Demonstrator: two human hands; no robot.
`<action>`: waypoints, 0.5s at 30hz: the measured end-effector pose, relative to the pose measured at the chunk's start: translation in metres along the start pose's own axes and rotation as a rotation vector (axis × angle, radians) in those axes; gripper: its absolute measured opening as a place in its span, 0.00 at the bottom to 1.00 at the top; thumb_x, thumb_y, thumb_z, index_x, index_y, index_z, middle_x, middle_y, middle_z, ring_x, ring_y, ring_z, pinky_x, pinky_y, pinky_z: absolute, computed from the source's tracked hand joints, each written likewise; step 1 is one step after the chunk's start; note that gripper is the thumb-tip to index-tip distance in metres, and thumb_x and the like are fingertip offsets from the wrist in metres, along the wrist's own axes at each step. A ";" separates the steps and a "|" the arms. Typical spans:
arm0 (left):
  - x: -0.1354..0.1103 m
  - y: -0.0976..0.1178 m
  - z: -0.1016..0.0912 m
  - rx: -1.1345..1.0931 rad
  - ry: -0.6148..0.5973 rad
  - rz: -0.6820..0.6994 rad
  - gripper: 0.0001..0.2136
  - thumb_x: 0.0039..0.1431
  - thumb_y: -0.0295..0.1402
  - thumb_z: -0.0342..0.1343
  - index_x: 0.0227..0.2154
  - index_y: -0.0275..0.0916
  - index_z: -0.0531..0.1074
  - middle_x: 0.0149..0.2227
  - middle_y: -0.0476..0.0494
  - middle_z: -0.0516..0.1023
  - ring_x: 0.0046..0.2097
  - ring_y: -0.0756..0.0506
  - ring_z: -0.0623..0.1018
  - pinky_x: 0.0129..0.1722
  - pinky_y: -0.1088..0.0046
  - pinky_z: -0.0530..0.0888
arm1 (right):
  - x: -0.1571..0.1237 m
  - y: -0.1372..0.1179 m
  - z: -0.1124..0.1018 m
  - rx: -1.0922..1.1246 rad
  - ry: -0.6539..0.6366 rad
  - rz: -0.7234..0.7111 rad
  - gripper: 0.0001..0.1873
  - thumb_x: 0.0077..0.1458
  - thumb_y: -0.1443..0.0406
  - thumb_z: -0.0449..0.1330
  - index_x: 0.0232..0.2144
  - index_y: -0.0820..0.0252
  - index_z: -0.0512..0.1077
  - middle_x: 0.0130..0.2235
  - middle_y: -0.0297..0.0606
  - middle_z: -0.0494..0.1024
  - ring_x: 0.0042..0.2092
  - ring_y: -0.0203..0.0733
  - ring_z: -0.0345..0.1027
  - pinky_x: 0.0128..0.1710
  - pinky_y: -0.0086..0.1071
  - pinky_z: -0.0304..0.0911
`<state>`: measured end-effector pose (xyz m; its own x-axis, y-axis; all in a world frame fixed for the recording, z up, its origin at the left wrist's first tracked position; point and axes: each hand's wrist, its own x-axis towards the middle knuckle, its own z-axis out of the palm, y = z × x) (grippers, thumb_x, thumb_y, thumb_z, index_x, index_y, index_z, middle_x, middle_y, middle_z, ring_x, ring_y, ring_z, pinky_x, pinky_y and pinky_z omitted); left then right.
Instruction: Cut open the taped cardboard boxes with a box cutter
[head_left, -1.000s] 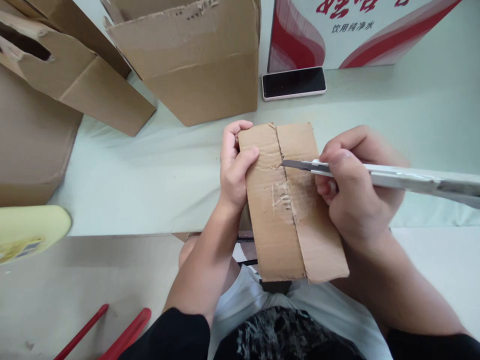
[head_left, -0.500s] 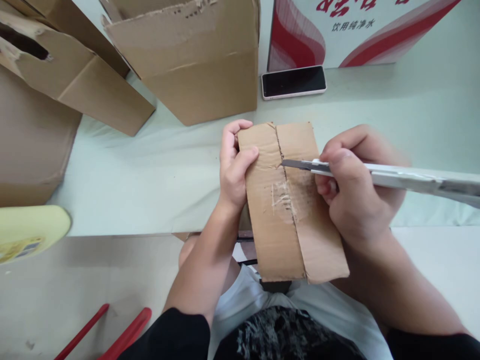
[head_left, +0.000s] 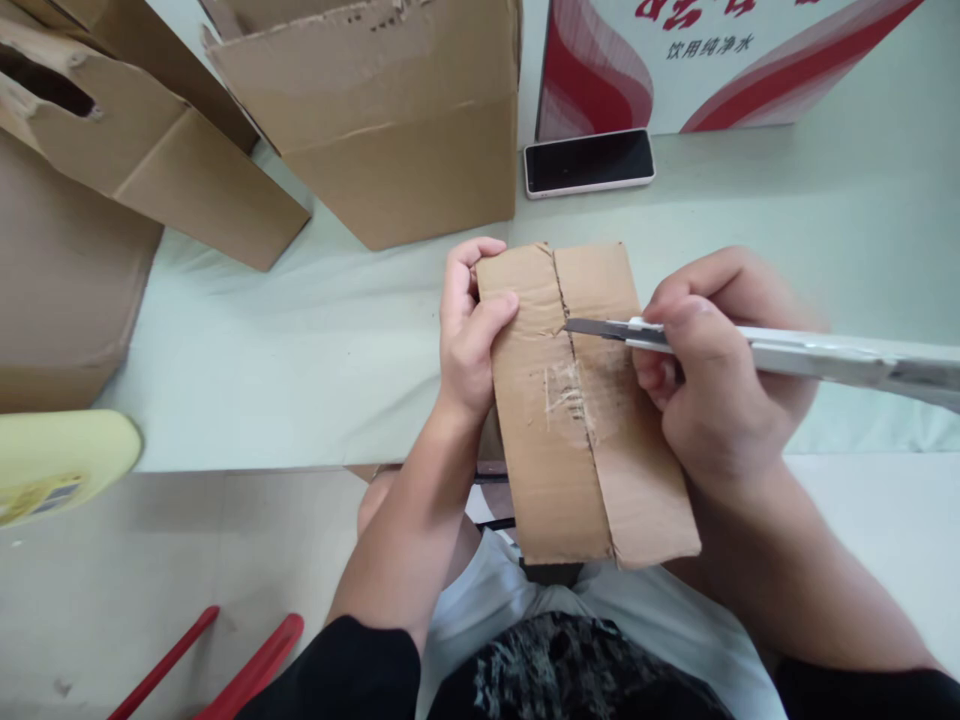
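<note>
A small brown cardboard box (head_left: 540,480) is held up over my lap, its flap seam running lengthwise down the middle. My left hand (head_left: 471,345) grips the box's left side near the top, thumb on the upper face and fingers curled behind. In my right hand (head_left: 724,380) is a utility knife (head_left: 810,350) with a light handle. Its blade points left, and the tip lies at the seam in the upper half of the box. Scuffed tape and faint print mark the box's middle. The fingers behind the box are hidden.
A phone (head_left: 589,163) lies on the pale green table cover (head_left: 315,350), before a red and white carton (head_left: 720,90). Larger cardboard boxes (head_left: 420,170) stand at the back and left. A yellow bottle (head_left: 67,460) sits at the left edge, above red bars (head_left: 247,670).
Almost nothing differs. My right hand and the knife have shifted very slightly to the right; my left hand keeps its grip on the box.
</note>
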<state>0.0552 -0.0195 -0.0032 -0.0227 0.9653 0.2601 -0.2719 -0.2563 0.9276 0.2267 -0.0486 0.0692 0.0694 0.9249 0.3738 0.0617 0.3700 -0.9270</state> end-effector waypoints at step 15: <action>0.003 -0.001 0.000 -0.023 0.016 0.017 0.23 0.60 0.51 0.65 0.53 0.51 0.68 0.46 0.44 0.72 0.50 0.39 0.77 0.50 0.59 0.75 | 0.003 -0.004 0.006 0.128 0.053 -0.007 0.09 0.59 0.68 0.60 0.26 0.55 0.70 0.18 0.25 0.65 0.17 0.31 0.53 0.14 0.31 0.47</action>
<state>0.0550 -0.0161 -0.0029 -0.0434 0.9615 0.2715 -0.2931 -0.2720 0.9166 0.2210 -0.0470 0.0737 0.1223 0.9177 0.3779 -0.0654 0.3874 -0.9196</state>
